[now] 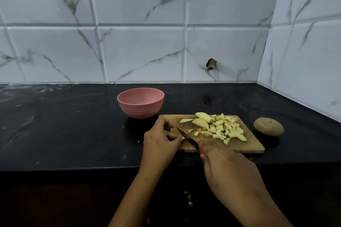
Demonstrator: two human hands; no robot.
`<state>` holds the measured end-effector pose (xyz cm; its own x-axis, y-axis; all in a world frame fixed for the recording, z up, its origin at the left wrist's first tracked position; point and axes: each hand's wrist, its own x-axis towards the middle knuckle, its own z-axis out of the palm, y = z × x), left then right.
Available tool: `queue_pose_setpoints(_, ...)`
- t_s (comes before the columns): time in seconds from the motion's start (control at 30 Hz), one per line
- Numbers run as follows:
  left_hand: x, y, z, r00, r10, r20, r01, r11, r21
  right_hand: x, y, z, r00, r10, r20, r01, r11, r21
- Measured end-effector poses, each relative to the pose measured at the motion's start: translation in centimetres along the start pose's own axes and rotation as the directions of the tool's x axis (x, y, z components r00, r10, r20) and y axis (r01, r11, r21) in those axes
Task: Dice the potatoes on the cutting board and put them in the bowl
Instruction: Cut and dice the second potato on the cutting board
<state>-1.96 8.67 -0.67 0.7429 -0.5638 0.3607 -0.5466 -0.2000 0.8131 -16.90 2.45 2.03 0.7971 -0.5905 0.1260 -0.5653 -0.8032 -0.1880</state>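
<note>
In the head view we take the cutting board (249,143) as our landmark. The diced potato (224,128) lies heaped on its middle and right part, with a few larger wedges (200,122) at the far edge of the heap. One whole potato (268,126) sits unpeeled on the counter (73,125) just off the board's right edge. The bowl (140,108) stands just beyond the board's far-left corner, and we see no potato in it.

Our right hand (227,164) is closed round the handle of the knife (187,136) at the board's near edge, the blade slanting toward the far left. Our left hand (160,141) is curled over the board's left end, thumb and fingertip pinching what looks like a small potato piece (182,138) against the blade.

We judge the dice light, firm and damp, apt to cling to the blade and to scatter if pushed fast. Better to scoop them from below than to pinch them one by one. The whole potato is heavy, hard and round, so it will roll unless held across its middle.

Left of the board the counter is wide open. Right of it the tiled wall (304,51) closes in, and the counter's front edge runs close to the board's near side.
</note>
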Motion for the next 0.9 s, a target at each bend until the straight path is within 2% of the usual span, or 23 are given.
queue_pose_setpoints(0.23,-0.1,0.1,0.3,0.999,0.021,-0.049,-0.019,0.999,0.043,0.7,0.0,1.2,0.991,-0.058,-0.123,0.053,0.998,-0.044)
queue_pose_setpoints(0.37,-0.2,0.0,0.6,0.998,0.002,-0.065,0.003,0.997,0.071,0.5,0.4,1.0,0.990,-0.061,-0.124,0.058,0.998,-0.028)
queue_pose_setpoints(0.47,0.2,0.0,0.6,0.998,-0.037,-0.058,0.041,0.996,0.073,-0.2,1.7,0.4,0.987,-0.023,-0.157,0.026,1.000,0.017)
queue_pose_setpoints(0.53,0.7,0.4,0.6,0.998,-0.061,-0.035,0.065,0.989,0.133,-0.3,2.8,-0.1,0.987,0.036,-0.156,-0.027,0.998,0.063)
queue_pose_setpoints(0.63,1.7,1.4,1.1,1.000,0.005,-0.017,0.001,0.954,0.299,0.2,4.6,-0.4,0.986,0.112,-0.123,-0.089,0.979,0.182)
queue_pose_setpoints(0.73,2.9,2.1,2.5,0.998,0.019,0.055,-0.037,0.939,0.342,0.7,6.2,-0.6,0.979,0.158,-0.125,-0.115,0.948,0.296)
queue_pose_setpoints(0.8,3.7,2.4,3.3,0.993,0.013,0.116,-0.048,0.952,0.303,0.8,6.7,-0.7,0.978,0.173,-0.116,-0.119,0.920,0.373)
queue_pose_setpoints(0.9,4.7,2.2,3.3,0.968,-0.027,0.251,-0.001,0.994,0.111,0.6,6.5,-0.9,0.980,0.165,-0.113,-0.102,0.899,0.426)
